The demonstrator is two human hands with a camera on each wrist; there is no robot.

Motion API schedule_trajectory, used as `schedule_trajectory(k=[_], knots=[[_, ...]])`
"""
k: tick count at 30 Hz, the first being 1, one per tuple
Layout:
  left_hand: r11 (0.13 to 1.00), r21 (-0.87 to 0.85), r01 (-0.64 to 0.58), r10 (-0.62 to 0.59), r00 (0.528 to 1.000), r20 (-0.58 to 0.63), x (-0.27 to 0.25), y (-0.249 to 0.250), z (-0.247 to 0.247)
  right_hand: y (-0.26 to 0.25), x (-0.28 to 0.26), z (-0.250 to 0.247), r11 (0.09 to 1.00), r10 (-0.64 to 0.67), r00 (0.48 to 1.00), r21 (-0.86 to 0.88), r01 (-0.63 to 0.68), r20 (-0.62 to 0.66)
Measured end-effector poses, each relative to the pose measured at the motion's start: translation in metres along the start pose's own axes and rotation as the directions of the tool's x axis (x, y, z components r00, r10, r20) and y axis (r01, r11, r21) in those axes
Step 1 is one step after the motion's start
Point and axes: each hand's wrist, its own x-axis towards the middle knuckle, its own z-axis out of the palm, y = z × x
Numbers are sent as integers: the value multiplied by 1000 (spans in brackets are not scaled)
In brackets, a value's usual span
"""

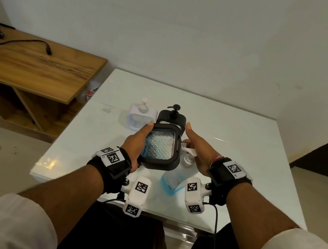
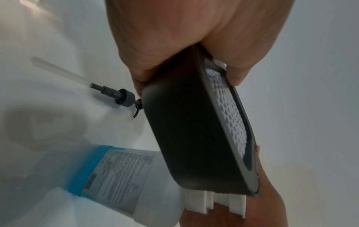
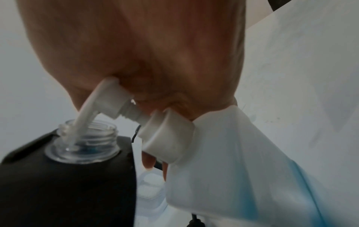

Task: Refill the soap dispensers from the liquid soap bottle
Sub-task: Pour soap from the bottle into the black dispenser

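Observation:
My left hand [image 1: 134, 141] grips a black soap dispenser [image 1: 161, 148] with a textured clear window, held tilted above the table. Its pump is off and its clear threaded neck [image 3: 85, 142] stands open. The liquid soap bottle [image 1: 178, 177], white with a blue label, stands just right of it. My right hand [image 1: 198, 150] sits on the bottle's white pump head [image 3: 110, 98], fingers curled under the collar and thumb straight. The white nozzle [image 3: 87, 110] dips into the open neck. In the left wrist view the dispenser [image 2: 194, 130] hides most of my right hand.
A white soap dispenser [image 1: 140, 118] stands behind on the white table [image 1: 242, 149]. A black pump [image 2: 116, 95] with a clear tube lies behind the held dispenser. A wooden shelf unit [image 1: 26, 65] with cables stands to the left. The table's front edge is near my knees.

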Motion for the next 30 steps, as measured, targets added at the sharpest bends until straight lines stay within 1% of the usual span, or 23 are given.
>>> schedule_trajectory(k=[3, 6, 9, 11, 14, 17, 23, 26, 30], knots=[[999, 29, -20, 21, 998, -51, 2, 1, -2, -2, -5, 2, 1000, 3, 1000, 29, -3, -5], [1000, -1, 3, -3, 1000, -12, 1, 0, -3, -3, -5, 2, 1000, 10, 1000, -5, -10, -3], [1000, -11, 26, -26, 999, 30, -2, 0, -1, -8, -4, 4, 999, 34, 999, -2, -34, -20], [1000, 7, 26, -26, 999, 22, -4, 1, 0, -13, -2, 5, 998, 44, 994, -33, -48, -100], [999, 16, 34, -34, 999, 31, -6, 2, 1, -19, 1, 8, 996, 29, 970, -75, -49, -241], [999, 15, 52, -52, 998, 30, -9, 1, 2, -21, 3, 11, 980, 4, 956, -189, -62, -293], [996, 55, 65, -66, 998, 17, -12, 4, 6, -8, 21, 12, 931, 42, 905, -312, -189, -423], [995, 66, 74, -74, 997, 8, -14, 5, 5, -3, 23, 12, 923, 26, 899, -334, -190, -438], [995, 60, 78, -80, 997, 23, -14, 4, 6, -7, 19, 12, 931, 47, 923, -318, -178, -381]])
